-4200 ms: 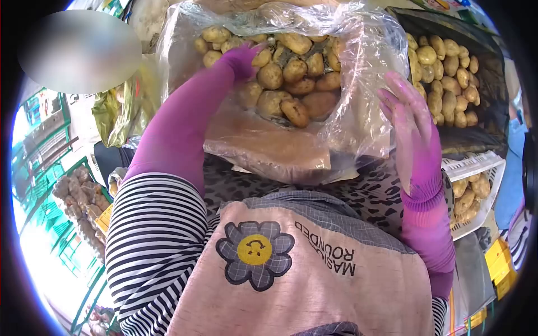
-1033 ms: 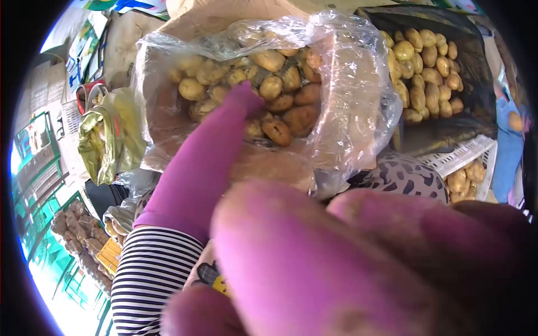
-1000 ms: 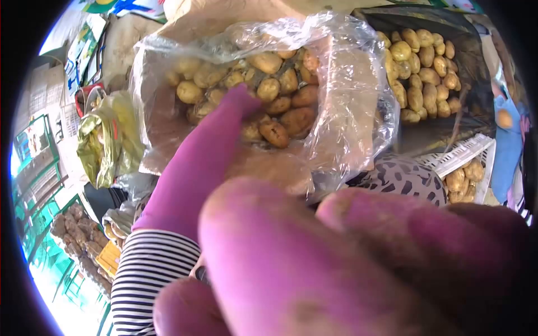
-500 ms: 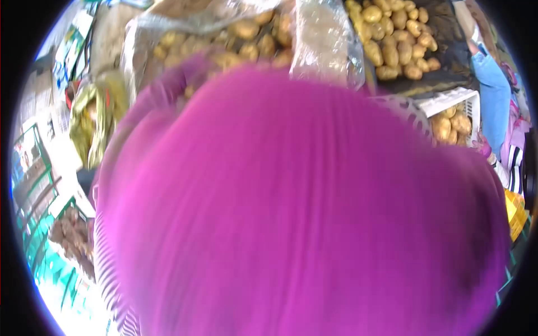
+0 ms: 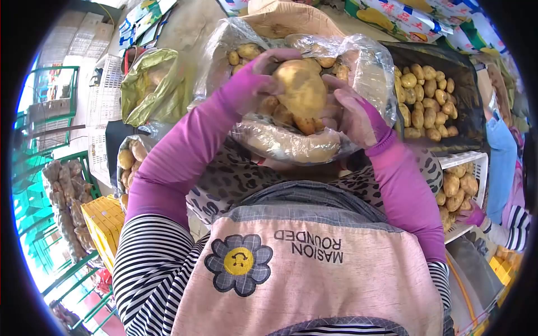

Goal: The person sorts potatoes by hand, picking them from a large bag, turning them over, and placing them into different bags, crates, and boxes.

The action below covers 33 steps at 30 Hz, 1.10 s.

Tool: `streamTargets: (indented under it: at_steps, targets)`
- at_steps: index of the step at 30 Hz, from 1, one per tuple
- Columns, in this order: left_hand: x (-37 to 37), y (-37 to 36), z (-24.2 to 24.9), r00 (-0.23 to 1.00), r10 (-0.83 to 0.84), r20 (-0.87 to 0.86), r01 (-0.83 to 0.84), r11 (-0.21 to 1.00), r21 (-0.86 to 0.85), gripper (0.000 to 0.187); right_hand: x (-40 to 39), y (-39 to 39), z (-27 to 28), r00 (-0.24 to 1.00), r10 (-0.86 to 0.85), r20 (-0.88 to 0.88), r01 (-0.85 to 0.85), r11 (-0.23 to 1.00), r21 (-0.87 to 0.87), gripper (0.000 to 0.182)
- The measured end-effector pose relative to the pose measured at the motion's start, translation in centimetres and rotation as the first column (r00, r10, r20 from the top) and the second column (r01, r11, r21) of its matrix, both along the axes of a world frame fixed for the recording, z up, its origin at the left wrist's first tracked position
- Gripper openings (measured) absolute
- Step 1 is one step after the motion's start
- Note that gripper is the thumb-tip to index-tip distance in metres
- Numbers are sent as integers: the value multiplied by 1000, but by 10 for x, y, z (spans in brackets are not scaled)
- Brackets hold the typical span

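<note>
One large potato (image 5: 301,89) is between my two hands, above an open sack lined with clear plastic (image 5: 291,143). My left hand (image 5: 259,83) curves round its left side, fingers at the top and thumb against the side. On the other side, the fingers of my right hand (image 5: 356,115) are bent against its right edge, slightly blurred. Smaller potatoes (image 5: 246,51) lie in the sack around and beneath it. Purple sleeves cover both forearms.
A black-lined container of potatoes (image 5: 428,101) stands at the right, above a white crate of potatoes (image 5: 459,187). A co-worker's hand (image 5: 473,214) touches that crate. At the left are a green bag (image 5: 154,92), another potato bag (image 5: 130,159) and a yellow crate (image 5: 103,224).
The purple blurred shape that filled the view is gone. Both hands and the large potato are now visible over the sack, and the surroundings have shifted in view.
</note>
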<state>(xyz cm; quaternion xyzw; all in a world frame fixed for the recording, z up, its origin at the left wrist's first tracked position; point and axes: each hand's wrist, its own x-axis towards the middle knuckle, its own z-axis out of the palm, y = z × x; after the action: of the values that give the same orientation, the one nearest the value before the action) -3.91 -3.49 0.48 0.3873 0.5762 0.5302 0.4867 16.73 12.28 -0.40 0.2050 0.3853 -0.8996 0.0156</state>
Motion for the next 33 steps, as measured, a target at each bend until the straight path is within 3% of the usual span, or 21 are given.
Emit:
streamTargets:
  at_steps: [2, 4, 6, 7, 8, 10, 11, 13, 14, 16, 18, 19, 20, 23, 24, 25, 26, 27, 28, 30, 33]
  targets:
    - [26, 8, 4, 950, 71, 304, -74, 997, -4, 68, 0, -12, -22, 997, 66, 33, -70, 987, 145, 64]
    - [46, 13, 4, 938, 232, 257, -232, 972, -33, 69, -3, -16, -31, 985, 118, 130, -150, 951, 271, 68]
    - [46, 17, -13, 896, 329, 299, -317, 944, -92, 68, -8, -22, -21, 987, 36, 154, -95, 913, 396, 71]
    - [42, 18, -33, 926, 312, 212, -324, 946, 25, 65, -9, -25, -18, 986, -5, 164, -71, 888, 454, 73]
    - [39, 20, -53, 947, 299, 120, -315, 938, 144, 61, -10, -27, -25, 997, -45, 63, 7, 862, 506, 74]
    - [46, 24, -36, 954, 298, 41, -301, 941, 153, 51, -14, -28, -39, 983, -111, -146, 176, 792, 585, 78]
    - [49, 26, -27, 955, 298, 2, -294, 943, 157, 47, -12, -24, -38, 986, -104, -128, 157, 827, 540, 79]
    - [52, 34, -20, 882, 381, 275, -371, 924, -89, 44, -9, -16, -23, 991, -90, -94, 123, 887, 446, 81]
    - [51, 36, -24, 927, 366, 83, -362, 930, -63, 44, -11, -15, -26, 992, -114, -53, 125, 920, 370, 83]
    - [50, 38, -38, 906, 319, -277, -328, 945, 15, 45, -10, -10, -36, 990, -96, -101, 139, 717, 683, 84]
    - [52, 36, -46, 776, 301, -554, -273, 953, 134, 46, -8, -10, -40, 986, -67, -154, 167, 498, 851, 87]
    - [53, 34, -49, 688, 299, -661, -226, 954, 197, 46, -6, -11, -43, 988, -60, -144, 153, 546, 824, 86]
    - [54, 36, -56, 893, 338, -296, -318, 941, 116, 44, -5, -11, -46, 989, -53, -137, 142, 589, 795, 86]
    - [30, 30, -54, 881, 301, -365, -304, 951, 51, 43, -5, -13, -26, 987, -77, -142, 152, 737, 658, 78]
    - [20, 28, -62, 773, 216, -596, -275, 961, -8, 49, -6, -14, -19, 985, -96, -146, 166, 783, 599, 74]
    - [24, 28, -54, 852, 260, -455, -264, 963, 56, 52, -5, -6, -26, 984, -34, -172, 75, 969, 237, 68]
    - [31, 28, -45, 910, 284, -301, -259, 958, 121, 54, -3, 10, -38, 975, 10, -221, -46, 986, -159, 63]
    - [39, 29, -37, 959, 280, -42, -273, 954, 120, 58, -5, 15, -30, 959, 29, -284, -179, 836, -519, 58]
    - [47, 31, -28, 936, 274, 219, -302, 947, 109, 63, -3, 11, -20, 972, -13, -233, -58, 953, -296, 52]
    - [44, 31, -28, 957, 258, 130, -274, 953, 128, 65, -10, -2, -19, 981, -136, -137, 132, 990, -39, 51]
    - [45, 31, -28, 929, 336, -155, -325, 941, 95, 52, -4, -5, -23, 953, -49, -298, 179, 886, 427, 52]
